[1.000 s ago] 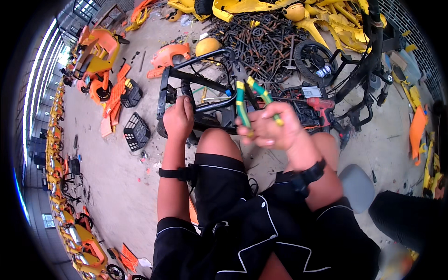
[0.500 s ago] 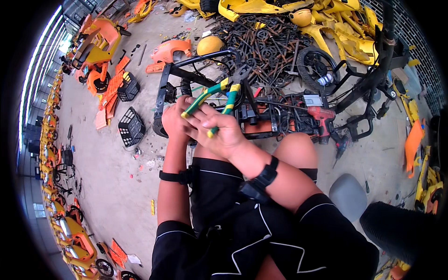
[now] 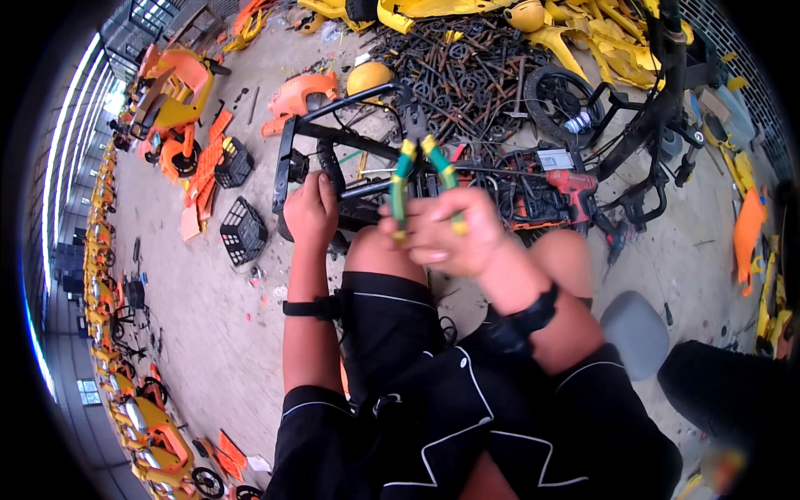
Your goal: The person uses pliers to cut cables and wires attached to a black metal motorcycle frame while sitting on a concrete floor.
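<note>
My right hand [image 3: 458, 229] holds a pair of pliers [image 3: 402, 182] with green and yellow handles. The handles are spread, and the dark jaws point away from me, over the upper bar of a black metal vehicle frame [image 3: 286, 167]. Whether the jaws touch the bar, I cannot tell. My left hand [image 3: 311, 210] is closed around the near left part of that frame, thumb on top; its fingers are mostly hidden. Farther right on the frame, a red cordless drill [image 3: 573, 196] rests beside exposed wiring and parts.
Beyond the frame lies a heap of rusty metal parts [image 3: 454, 79], with yellow body panels [image 3: 575, 46] behind it. A wheel [image 3: 562, 104] leans at its right. Black crates [image 3: 243, 231] and orange panels [image 3: 198, 183] sit left. A grey seat [image 3: 635, 333] is near my right side.
My right hand has moved right, away from my left hand, and the pliers have swung to point more straight ahead. My left hand now shows apart, closed at the frame.
</note>
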Action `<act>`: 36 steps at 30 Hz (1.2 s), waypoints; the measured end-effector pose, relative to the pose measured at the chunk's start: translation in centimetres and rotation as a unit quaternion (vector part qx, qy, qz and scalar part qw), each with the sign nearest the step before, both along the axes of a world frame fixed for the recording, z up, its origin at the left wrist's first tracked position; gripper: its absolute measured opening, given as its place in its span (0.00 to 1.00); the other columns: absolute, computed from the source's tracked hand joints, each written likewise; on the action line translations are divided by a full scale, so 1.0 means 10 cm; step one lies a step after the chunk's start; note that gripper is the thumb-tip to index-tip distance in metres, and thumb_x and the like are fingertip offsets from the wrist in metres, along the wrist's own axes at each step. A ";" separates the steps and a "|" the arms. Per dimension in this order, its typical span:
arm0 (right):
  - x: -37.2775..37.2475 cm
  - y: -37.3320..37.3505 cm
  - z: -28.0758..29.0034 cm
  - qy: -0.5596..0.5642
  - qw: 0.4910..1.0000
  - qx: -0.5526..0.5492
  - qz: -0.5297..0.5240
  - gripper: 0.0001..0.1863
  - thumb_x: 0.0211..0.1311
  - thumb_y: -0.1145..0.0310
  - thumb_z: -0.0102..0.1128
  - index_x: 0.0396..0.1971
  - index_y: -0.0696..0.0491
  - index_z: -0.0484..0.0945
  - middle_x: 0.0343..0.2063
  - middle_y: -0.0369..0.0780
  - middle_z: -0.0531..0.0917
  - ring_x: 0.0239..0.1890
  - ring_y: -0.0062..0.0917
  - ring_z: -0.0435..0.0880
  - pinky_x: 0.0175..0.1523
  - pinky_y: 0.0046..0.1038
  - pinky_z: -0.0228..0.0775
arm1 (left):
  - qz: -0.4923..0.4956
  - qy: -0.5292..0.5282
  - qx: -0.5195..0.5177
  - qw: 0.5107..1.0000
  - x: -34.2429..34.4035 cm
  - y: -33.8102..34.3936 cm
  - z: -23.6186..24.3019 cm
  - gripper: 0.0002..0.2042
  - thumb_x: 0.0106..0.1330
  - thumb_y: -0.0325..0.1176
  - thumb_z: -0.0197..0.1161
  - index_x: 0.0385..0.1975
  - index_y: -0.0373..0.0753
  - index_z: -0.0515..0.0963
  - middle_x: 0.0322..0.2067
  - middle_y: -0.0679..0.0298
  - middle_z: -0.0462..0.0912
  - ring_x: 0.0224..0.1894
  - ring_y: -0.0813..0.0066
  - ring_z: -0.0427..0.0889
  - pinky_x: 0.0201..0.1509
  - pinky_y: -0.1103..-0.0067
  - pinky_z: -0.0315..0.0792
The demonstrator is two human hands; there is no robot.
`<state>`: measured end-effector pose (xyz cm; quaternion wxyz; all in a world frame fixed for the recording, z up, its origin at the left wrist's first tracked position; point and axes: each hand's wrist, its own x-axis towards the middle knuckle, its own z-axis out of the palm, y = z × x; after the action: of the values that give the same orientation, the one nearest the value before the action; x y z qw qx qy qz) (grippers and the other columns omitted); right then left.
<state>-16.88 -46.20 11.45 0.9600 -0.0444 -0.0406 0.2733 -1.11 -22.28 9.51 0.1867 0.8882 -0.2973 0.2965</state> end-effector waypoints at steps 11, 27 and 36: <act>-0.09 -0.07 -0.13 -0.036 0.997 -0.062 -0.001 0.39 0.56 0.63 0.51 0.70 0.62 0.67 0.62 0.55 0.78 0.60 0.44 0.80 0.45 0.30 0.76 | 0.008 -0.058 -0.041 0.997 -0.01 -0.12 -0.02 0.07 0.75 0.34 0.58 0.35 0.44 0.82 0.18 0.62 0.80 0.21 0.61 0.80 0.30 0.66 0.68; 0.30 0.78 -0.07 0.023 0.990 -0.011 -0.141 0.31 0.50 0.68 0.48 0.58 0.61 0.76 0.50 0.44 0.83 0.57 0.40 0.82 0.43 0.27 0.72 | 0.055 0.002 -0.017 0.998 0.03 -0.07 -0.02 0.10 0.78 0.38 0.55 0.37 0.45 0.82 0.20 0.59 0.82 0.23 0.55 0.82 0.32 0.64 0.72; -0.06 -0.93 -0.21 -0.030 0.980 -0.173 0.089 0.39 0.55 0.58 0.48 0.61 0.73 0.73 0.46 0.57 0.85 0.46 0.50 0.86 0.27 0.22 0.70 | -0.022 -0.043 -0.026 0.999 0.02 -0.01 -0.03 0.07 0.75 0.33 0.57 0.36 0.42 0.82 0.23 0.61 0.83 0.25 0.60 0.83 0.33 0.65 0.71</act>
<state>-17.45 -55.50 9.35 0.9082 -0.2142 -0.0256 0.3586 -0.95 -22.38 9.25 0.2036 0.8628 -0.3165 0.3376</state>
